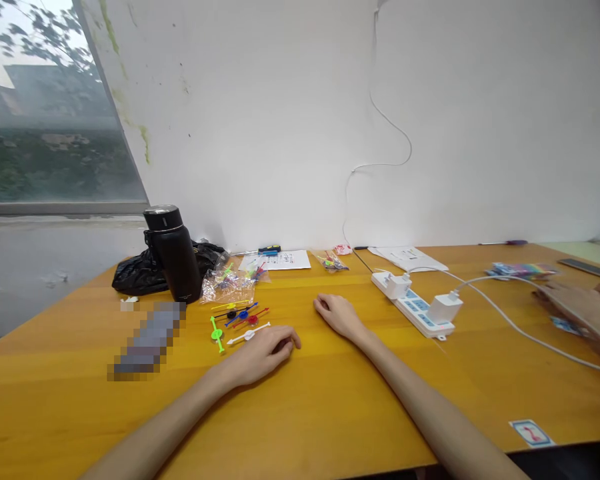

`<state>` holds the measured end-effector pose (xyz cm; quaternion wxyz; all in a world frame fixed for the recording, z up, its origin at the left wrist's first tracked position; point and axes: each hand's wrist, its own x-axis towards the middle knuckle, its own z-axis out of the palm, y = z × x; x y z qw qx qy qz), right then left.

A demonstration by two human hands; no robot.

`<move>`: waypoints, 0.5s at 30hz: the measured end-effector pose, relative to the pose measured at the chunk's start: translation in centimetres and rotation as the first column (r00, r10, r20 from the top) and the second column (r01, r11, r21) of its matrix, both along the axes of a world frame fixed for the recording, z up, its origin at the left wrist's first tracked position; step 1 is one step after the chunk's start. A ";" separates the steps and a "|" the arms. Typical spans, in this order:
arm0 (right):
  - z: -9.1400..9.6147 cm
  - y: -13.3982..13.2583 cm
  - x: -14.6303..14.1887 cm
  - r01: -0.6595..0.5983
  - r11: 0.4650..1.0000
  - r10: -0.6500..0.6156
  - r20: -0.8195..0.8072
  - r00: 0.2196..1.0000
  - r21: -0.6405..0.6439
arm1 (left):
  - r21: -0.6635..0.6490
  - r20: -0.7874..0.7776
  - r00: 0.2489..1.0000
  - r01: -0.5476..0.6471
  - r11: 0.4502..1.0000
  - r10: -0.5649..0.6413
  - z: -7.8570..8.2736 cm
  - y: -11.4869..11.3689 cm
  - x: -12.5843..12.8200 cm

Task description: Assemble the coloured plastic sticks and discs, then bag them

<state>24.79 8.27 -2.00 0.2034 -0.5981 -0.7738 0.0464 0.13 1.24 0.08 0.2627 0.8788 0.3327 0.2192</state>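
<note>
My left hand (265, 352) rests on the wooden table (300, 413), fingers curled loosely under, nothing seen in it. Just left of it lie several small coloured plastic sticks (237, 319): green, white, red, blue and yellow. My right hand (336, 313) rests palm down a little farther back, fingers curled and close together, holding nothing that I can see. A clear bag of more coloured pieces (229, 285) lies behind the sticks.
A black flask (173, 252) stands in front of a black bag (140, 272) at the back left. A white power strip (414, 303) with chargers and cables lies to the right. Another person's hands (583, 305) rest at the far right. Papers (280, 260) lie by the wall.
</note>
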 end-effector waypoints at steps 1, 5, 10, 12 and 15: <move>0.1 0.0 0.0 0.003 1.000 -0.003 0.003 1.000 -0.005 | 0.001 0.000 1.000 0.001 1.000 -0.001 0.0 0.0 0.0; 0.2 0.0 0.0 0.011 1.000 -0.011 0.013 1.000 -0.021 | -0.007 0.003 1.000 0.006 1.000 -0.006 -0.1 0.1 0.0; 0.1 0.0 0.1 0.001 1.000 -0.001 0.005 1.000 -0.002 | -0.004 -0.001 1.000 0.002 1.000 -0.002 -0.2 0.1 0.0; 0.0 0.0 0.1 0.004 1.000 -0.004 0.010 1.000 -0.005 | -0.007 -0.003 1.000 0.002 1.000 -0.002 -0.1 0.0 -0.1; -0.1 0.0 0.1 0.005 1.000 -0.005 0.010 1.000 -0.007 | -0.011 -0.004 1.000 0.005 1.000 -0.005 -0.1 0.0 -0.1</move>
